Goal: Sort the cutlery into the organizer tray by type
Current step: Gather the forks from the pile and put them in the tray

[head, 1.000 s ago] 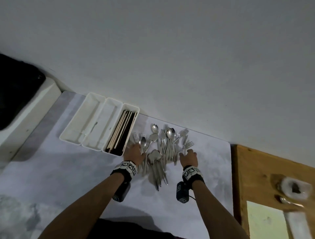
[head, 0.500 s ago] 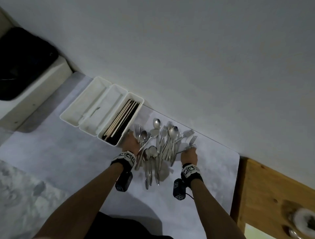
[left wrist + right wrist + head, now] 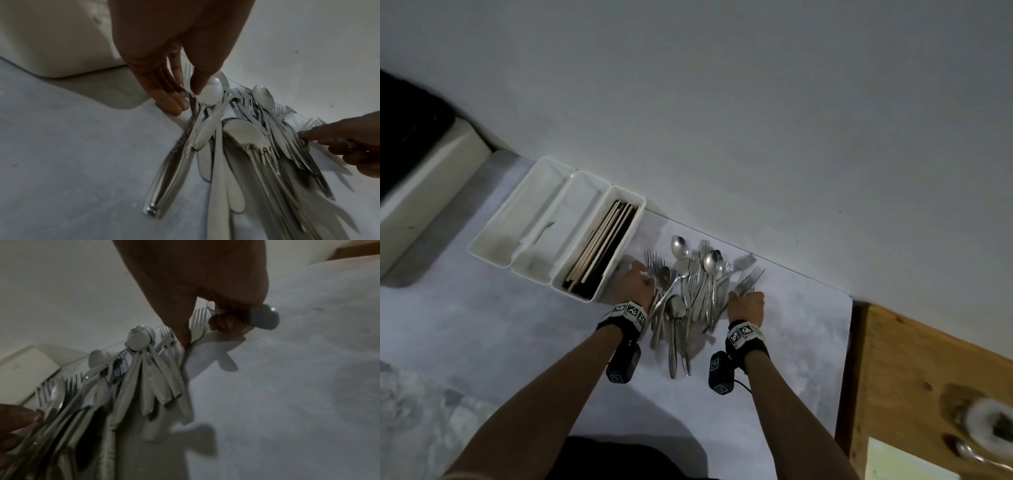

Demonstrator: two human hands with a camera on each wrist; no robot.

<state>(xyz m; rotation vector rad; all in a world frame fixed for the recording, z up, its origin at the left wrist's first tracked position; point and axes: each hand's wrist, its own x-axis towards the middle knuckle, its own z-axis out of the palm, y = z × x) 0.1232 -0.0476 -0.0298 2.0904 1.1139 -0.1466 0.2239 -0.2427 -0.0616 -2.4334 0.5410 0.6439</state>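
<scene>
A pile of steel forks and spoons (image 3: 688,291) lies on the pale mat, just right of the white three-bin organizer tray (image 3: 493,246). The tray's right bin holds chopsticks (image 3: 602,250); the other two bins look bare. My left hand (image 3: 637,284) is at the pile's left edge. In the left wrist view its straight fingers (image 3: 172,100) touch the mat beside the handles, and the thumb rests on a spoon bowl (image 3: 211,94). My right hand (image 3: 746,303) is at the pile's right edge, with its fingers curled round a fork (image 3: 198,319).
The wall (image 3: 722,102) runs close behind the pile and tray. A wooden surface (image 3: 928,377) adjoins the mat on the right, with a blurred white item (image 3: 986,425) on it. A black object (image 3: 407,130) sits on a cream unit at far left.
The right hand, flat beside the pile a second ago, now grips a fork. Both hands have pressed the cutlery into a tighter bundle. The head camera has shifted.
</scene>
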